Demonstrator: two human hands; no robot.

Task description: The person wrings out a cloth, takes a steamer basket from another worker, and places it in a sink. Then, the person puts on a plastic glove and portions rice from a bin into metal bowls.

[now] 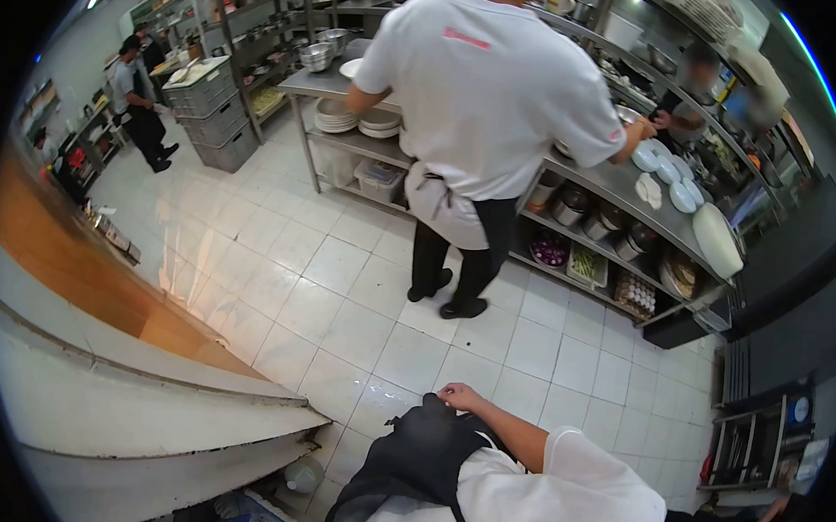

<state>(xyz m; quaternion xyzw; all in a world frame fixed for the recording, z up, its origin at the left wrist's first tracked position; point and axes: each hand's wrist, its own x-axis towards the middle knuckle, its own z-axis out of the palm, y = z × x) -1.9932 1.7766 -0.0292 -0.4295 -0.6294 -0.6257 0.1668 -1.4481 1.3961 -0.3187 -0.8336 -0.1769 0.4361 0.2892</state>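
Observation:
My right hand is at the lower middle, in front of my body. Its fingers are closed on the top edge of the black apron. The bare forearm runs back to the white sleeve. My left hand does not show.
A person in a white shirt stands ahead at a steel counter with bowls and plates. Grey crates are stacked at the upper left. A white ledge lies at the lower left. Other people are farther off.

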